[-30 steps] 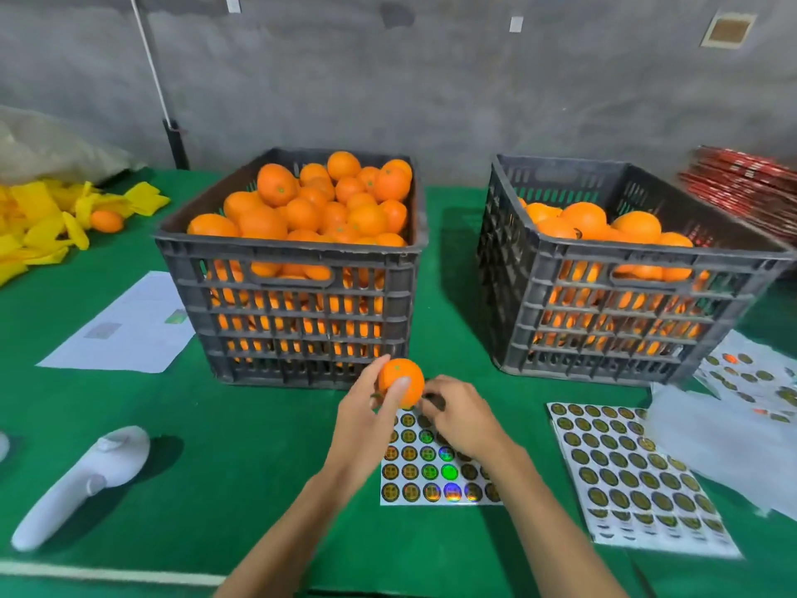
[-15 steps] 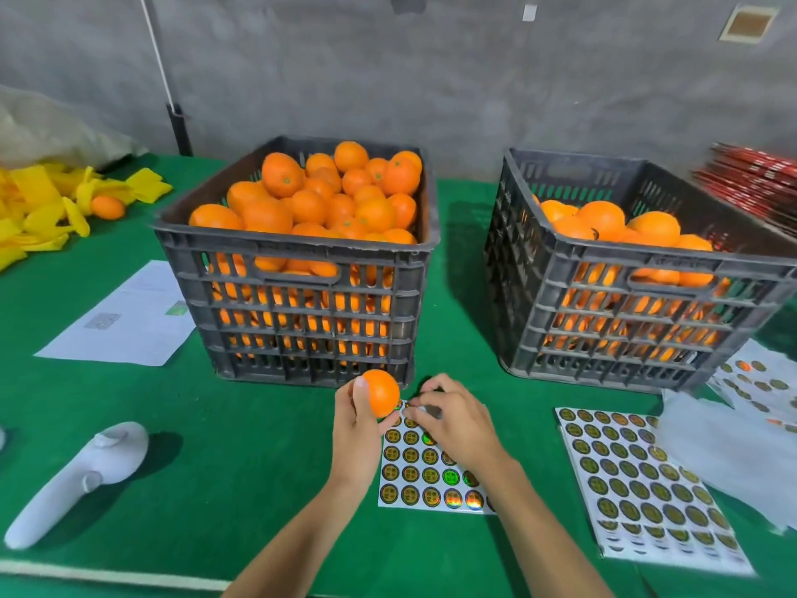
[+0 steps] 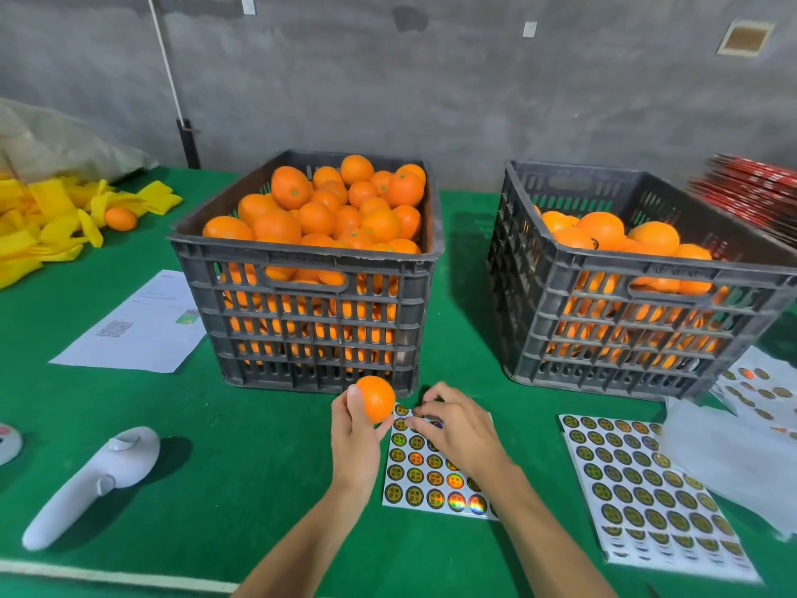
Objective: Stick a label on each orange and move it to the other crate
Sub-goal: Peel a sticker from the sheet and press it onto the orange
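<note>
Fingers: left hand (image 3: pixel 354 438) gripped orange (image 3: pixel 376 399); right hand (image 3: pixel 457 425) pinched at sticker sheet (image 3: pixel 431 481).
Risk: label could tear or fold if peeled hastily.

Two grey crates (image 3: pixel 310 295) (image 3: pixel 638 312) of oranges on the tabletop (image 3: pixel 258 468), two full label sheets (image 3: pixel 431 481) (image 3: pixel 647 494), one white paper (image 3: pixel 138 330), one loose orange (image 3: pixel 120 218) by the far-left edge.

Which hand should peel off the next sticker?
Right. The right hand already has its fingertips on the top edge of the near holographic round-sticker sheet, while the left hand is occupied holding the small orange.
</note>
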The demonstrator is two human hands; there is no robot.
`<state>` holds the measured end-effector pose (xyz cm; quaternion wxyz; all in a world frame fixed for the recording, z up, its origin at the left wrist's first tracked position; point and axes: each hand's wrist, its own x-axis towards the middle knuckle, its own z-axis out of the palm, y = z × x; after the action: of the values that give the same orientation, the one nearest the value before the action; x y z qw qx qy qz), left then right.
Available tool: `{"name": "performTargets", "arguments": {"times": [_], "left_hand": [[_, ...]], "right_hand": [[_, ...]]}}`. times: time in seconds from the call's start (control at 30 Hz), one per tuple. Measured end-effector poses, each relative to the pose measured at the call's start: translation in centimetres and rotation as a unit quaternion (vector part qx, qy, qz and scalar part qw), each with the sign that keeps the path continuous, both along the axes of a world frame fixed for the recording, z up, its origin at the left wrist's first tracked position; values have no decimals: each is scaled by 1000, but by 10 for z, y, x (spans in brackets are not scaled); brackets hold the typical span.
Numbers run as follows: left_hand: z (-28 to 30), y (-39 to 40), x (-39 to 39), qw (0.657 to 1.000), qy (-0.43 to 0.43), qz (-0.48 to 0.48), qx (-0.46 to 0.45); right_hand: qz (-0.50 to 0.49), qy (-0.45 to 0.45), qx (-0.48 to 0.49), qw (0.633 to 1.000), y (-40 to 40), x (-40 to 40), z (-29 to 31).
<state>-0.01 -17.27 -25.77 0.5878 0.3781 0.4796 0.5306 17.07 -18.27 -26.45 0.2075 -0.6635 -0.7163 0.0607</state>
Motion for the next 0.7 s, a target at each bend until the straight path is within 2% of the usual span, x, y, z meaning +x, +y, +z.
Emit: {"name": "performTargets", "arguments": {"times": [0.13, 0.2, 0.37, 0.53, 0.63, 0.7], "left_hand": [[1, -2, -1, 1000, 5, -4, 11], [1, -3, -2, 1000, 4, -6, 13], [-1, -1, -4, 999, 13, -18, 24], [-11, 5, -3, 997, 61, -34, 41], [-12, 3, -3, 993, 99, -45, 48], [-7, -1, -2, 988, 133, -47, 56]], "right_hand": [[0, -31, 12, 999, -1, -1, -2], [-14, -19, 21, 1000, -3, -3, -2], [-33, 84, -3, 996, -3, -3, -4], [-85, 181, -7, 980, 0, -1, -6], [-137, 257, 45, 956, -1, -1, -1], [-152, 263, 112, 946, -6, -2, 8]]}}
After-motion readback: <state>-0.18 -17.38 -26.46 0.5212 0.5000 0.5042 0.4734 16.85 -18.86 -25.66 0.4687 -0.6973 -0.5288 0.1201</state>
